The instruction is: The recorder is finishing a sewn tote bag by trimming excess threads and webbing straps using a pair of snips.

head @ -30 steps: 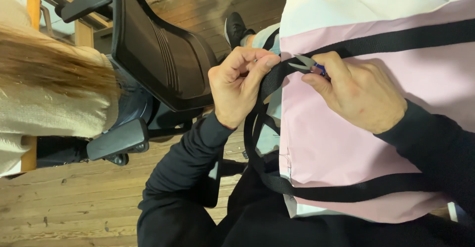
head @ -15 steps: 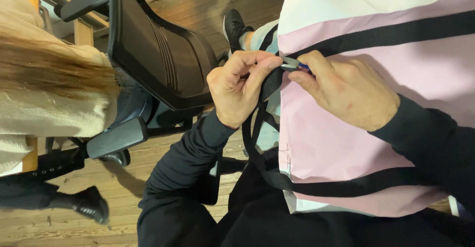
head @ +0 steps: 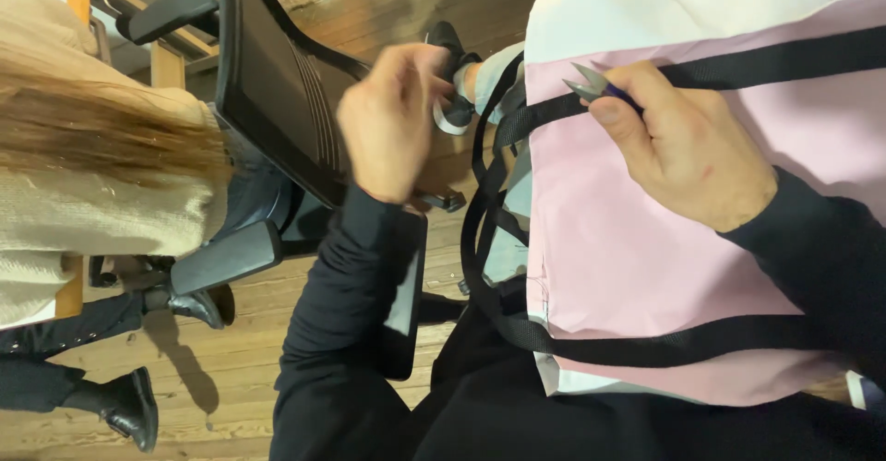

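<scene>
The pink bag (head: 646,267) lies across the person's lap, its black straps (head: 517,119) looping off the near edge. The right hand (head: 688,152) pinches small snips (head: 586,81), grip closed on them, blades open just above a strap. The left hand (head: 392,119) hangs off the bag, fingers loosely curled, holding nothing visible. Trimming looks partly done; no loose threads can be made out
</scene>
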